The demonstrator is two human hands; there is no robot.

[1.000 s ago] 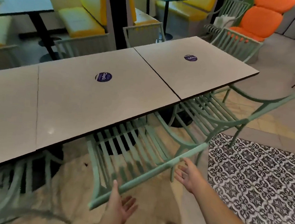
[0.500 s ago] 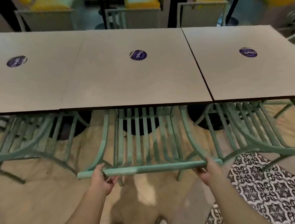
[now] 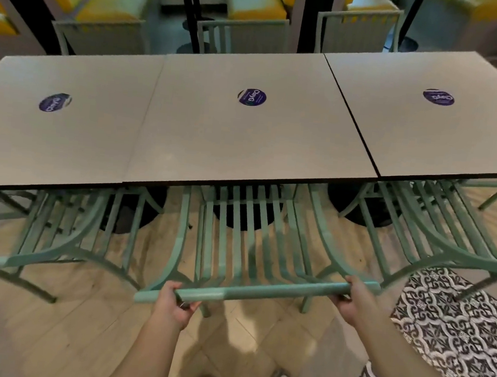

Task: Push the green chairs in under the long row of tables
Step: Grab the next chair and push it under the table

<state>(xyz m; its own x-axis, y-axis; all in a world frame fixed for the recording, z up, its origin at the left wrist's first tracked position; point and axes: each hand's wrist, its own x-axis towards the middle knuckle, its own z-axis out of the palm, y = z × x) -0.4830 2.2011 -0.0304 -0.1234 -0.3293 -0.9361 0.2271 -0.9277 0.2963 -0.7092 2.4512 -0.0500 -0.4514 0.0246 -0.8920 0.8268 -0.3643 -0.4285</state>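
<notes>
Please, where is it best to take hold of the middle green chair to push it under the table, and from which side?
Take the middle chair by its top rail, from behind. It is a long level bar facing the person. The left hand and the right hand grip it near its two ends, fingers curled round it, which likely helps it go in straight under the table.

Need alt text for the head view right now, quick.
Both hands, left hand and right hand, grip the top rail of a green chair at the middle of three joined tables. More green chairs flank it, each partly under the tables.
</notes>
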